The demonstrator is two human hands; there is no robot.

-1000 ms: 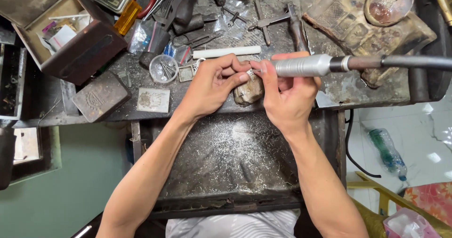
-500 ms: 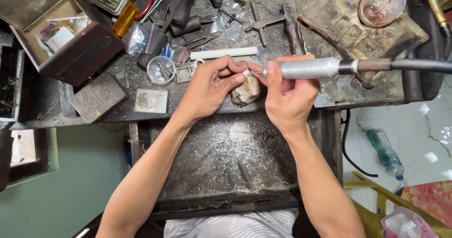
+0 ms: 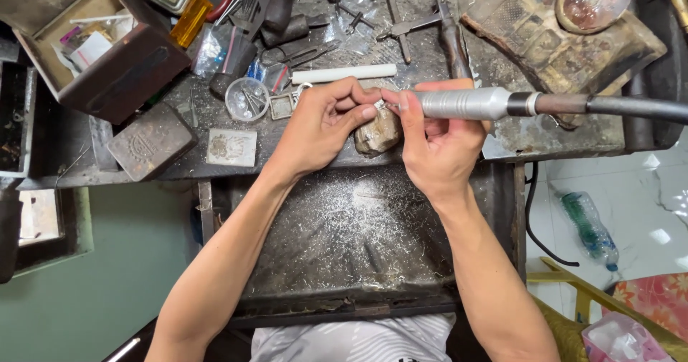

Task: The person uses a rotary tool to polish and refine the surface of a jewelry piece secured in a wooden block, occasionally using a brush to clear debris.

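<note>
Hands meet above the wooden peg (image 3: pixel 378 132), which juts from the front edge of the table (image 3: pixel 459 143); all places below are given relative to that peg.

Right hand (image 3: pixel 437 143): closed around the silver handpiece (image 3: pixel 466 104) of a rotary tool, fingers wrapped on the barrel, thumb along its near side. Handpiece lies level, just above the peg, tip pointing left toward the other hand. Dark flexible shaft (image 3: pixel 616 106) runs off to the right of the peg and out of view.

Left hand (image 3: pixel 326 122): fingers curled tight, thumb and forefinger pinched on a small metal piece (image 3: pixel 378 105), directly above the peg and touching the tool tip. Piece is too small to identify; possibly a ring.

Around the peg:
- Catch tray (image 3: pixel 344 240) directly below, dusted with pale metal filings.
- White rod (image 3: pixel 344 73) above and slightly left, lying level.
- Round clear dish (image 3: pixel 246 98) to the left, small parts inside.
- Flat square metal plate (image 3: pixel 231 147) farther left.
- Dark metal block (image 3: pixel 152 140) beyond that plate.
- Open wooden box (image 3: pixel 107 54) far upper left.
- Pliers and hand tools (image 3: pixel 287 11) in a heap above.
- 1 plastic bottle (image 3: pixel 589 226) on the floor, lower right.
</note>
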